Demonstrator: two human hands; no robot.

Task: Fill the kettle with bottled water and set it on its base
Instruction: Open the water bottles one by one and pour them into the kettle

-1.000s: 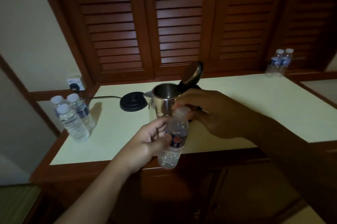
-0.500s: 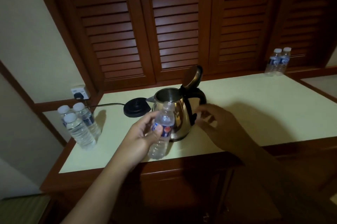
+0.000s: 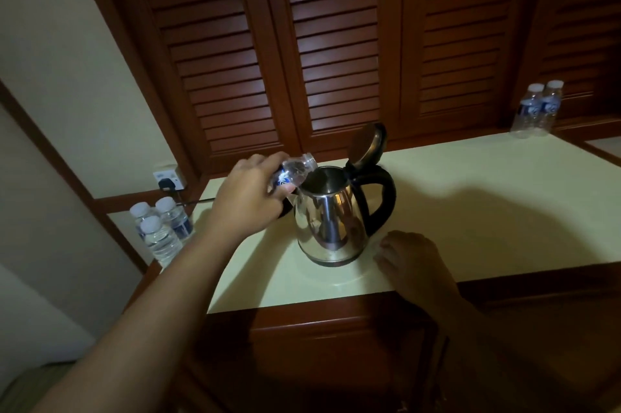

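A steel kettle with a black handle stands on the cream counter, its lid flipped up. My left hand grips an uncapped clear water bottle, tipped on its side with the neck over the left rim of the kettle's mouth. My right hand rests palm down on the counter just right of the kettle's foot. It lies in shadow, so whether it holds the cap is unclear. The black base is almost wholly hidden behind my left hand.
Three capped bottles stand on a lower ledge at the left. Two more bottles stand at the counter's far right. A black cord runs to a wall socket. Louvred wooden doors rise behind the counter.
The cap came off the bottle under my right hand. My left hand then raised the bottle and tipped it over the kettle's mouth, while my right hand dropped to the counter.
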